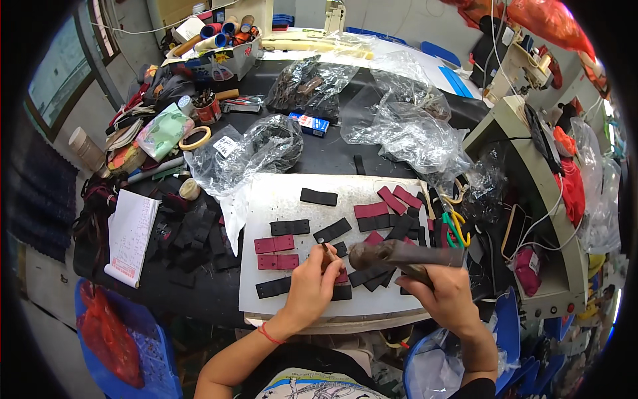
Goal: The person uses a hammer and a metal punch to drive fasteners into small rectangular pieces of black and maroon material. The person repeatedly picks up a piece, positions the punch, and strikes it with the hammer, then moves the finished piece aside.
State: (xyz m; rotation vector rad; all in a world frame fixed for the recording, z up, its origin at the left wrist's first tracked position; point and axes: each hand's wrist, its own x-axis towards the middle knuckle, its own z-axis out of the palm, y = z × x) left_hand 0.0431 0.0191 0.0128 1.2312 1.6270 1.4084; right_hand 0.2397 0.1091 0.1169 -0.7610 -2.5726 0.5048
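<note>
My left hand (312,282) pinches a short, slim punch (323,246), with its fingers closed, over the white board (405,304). My right hand (448,296) is wrapped around a hammer (428,255), whose dark head is just right of the punch, above the board. Whether hammer and punch touch, I cannot tell. Short black strips (319,197) and maroon strips (274,244) lie flat across the board, some with small holes or dots. On the right side the strips overlap in a loose pile, partly hidden under the hammer. The punch's lower end is hidden by my fingers.
Scissors with green and yellow handles (458,229) lie at the board's right edge. Behind it are clear plastic bags (405,126) and a blue box (309,124). On the left are a notebook (133,229), a tape roll (195,137) and heaped black strips (193,233).
</note>
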